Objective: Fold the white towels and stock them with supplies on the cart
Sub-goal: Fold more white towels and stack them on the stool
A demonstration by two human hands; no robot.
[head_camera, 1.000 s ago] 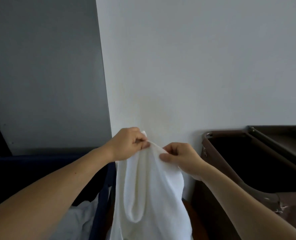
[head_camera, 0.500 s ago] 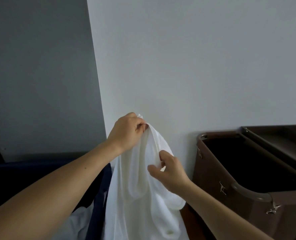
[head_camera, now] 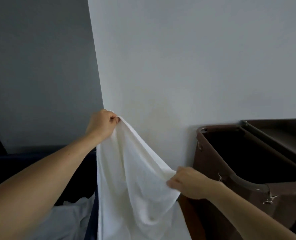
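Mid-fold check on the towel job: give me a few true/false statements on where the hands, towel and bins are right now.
1. The left hand and the right hand both grip the white towel. True.
2. The left hand holds the towel lower than the right hand does. False: the left hand is the higher one and the right hand grips an edge further down.
3. The towel lies folded on a shelf. False: it hangs unfolded from the two hands.
4. A brown bin stands to the right of the towel. True.
5. White cloth lies in the dark blue bin on the left. True.
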